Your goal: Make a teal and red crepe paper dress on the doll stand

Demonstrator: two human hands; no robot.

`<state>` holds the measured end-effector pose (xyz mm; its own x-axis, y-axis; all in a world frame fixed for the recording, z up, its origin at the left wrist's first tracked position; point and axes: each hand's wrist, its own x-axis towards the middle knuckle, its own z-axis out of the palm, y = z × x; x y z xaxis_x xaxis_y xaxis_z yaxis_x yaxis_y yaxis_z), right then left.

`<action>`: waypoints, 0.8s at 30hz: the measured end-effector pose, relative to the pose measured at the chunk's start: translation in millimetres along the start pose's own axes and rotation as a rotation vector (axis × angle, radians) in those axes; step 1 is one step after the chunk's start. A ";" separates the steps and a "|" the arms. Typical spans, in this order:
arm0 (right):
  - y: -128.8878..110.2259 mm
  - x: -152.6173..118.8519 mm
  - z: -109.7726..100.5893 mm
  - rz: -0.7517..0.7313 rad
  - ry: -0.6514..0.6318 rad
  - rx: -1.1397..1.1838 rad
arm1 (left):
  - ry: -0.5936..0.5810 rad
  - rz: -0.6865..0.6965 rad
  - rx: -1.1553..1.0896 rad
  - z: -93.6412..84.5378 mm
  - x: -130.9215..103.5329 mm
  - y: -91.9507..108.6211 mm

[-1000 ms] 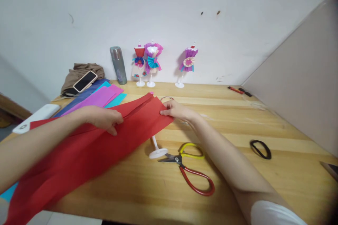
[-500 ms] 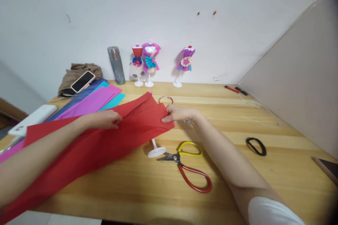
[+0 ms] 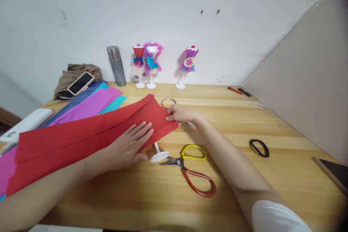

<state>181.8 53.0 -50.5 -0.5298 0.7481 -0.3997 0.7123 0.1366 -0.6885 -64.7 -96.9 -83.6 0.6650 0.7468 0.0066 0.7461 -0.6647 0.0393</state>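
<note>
A long red sheet of paper [image 3: 81,130], folded lengthwise, stretches from the left edge toward the middle of the table. My left hand [image 3: 130,145] lies flat on it with the fingers spread. At its right end my right hand [image 3: 176,113] pinches the corner between thumb and fingers. From under the sheet a white stand base [image 3: 160,156] sticks out; the rest of that stand is hidden. Scissors [image 3: 183,166] with one yellow and one red handle lie partly spread beside the base, their tips close to it.
Three small dressed mannequins [image 3: 152,61] and a grey flask [image 3: 116,66] stand along the wall. Purple and blue sheets [image 3: 84,106], a phone [image 3: 81,83], brown cloth [image 3: 65,79] and a white device [image 3: 27,125] lie left. A black band [image 3: 259,148] and a red cutter [image 3: 235,90] lie right.
My left hand has opened from a closed grip and moved right and down onto the red sheet. The sheet's near edge has folded up, making it narrower. My right hand still pinches the corner.
</note>
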 end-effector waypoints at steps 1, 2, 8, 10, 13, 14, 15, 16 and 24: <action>-0.3 -0.7 0.1 0.007 -0.005 -0.014 | 0.002 0.013 -0.004 7.0 -1.9 -1.7; -0.5 -1.2 0.2 0.012 -0.009 -0.027 | 0.002 0.022 -0.008 12.6 -3.5 -3.5; 2.0 2.1 0.2 0.016 0.033 -0.052 | 0.027 0.010 -0.041 27.2 -8.6 -9.0; 4.3 5.6 0.2 0.003 0.058 -0.041 | 0.037 0.008 -0.037 31.2 -10.0 -8.9; 8.0 11.3 0.9 -0.026 0.082 -0.004 | 0.064 0.007 -0.028 36.9 -11.9 -9.0; 9.1 12.9 1.3 -0.036 0.082 0.018 | 0.071 0.005 -0.027 38.0 -12.3 -9.1; 10.0 14.1 1.8 -0.046 0.075 0.045 | 0.075 0.003 -0.027 38.6 -12.6 -9.1; 10.7 14.9 2.5 -0.054 0.062 0.077 | 0.078 0.001 -0.028 38.5 -12.6 -9.0; 14.1 14.8 5.4 -0.110 -0.031 0.431 | 0.046 -0.146 0.106 21.7 -7.5 12.8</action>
<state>181.5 62.5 -69.3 -0.6101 0.7234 -0.3232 0.3975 -0.0735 -0.9147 -59.5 -111.5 -104.8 0.5487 0.8343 0.0541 0.8357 -0.5457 -0.0620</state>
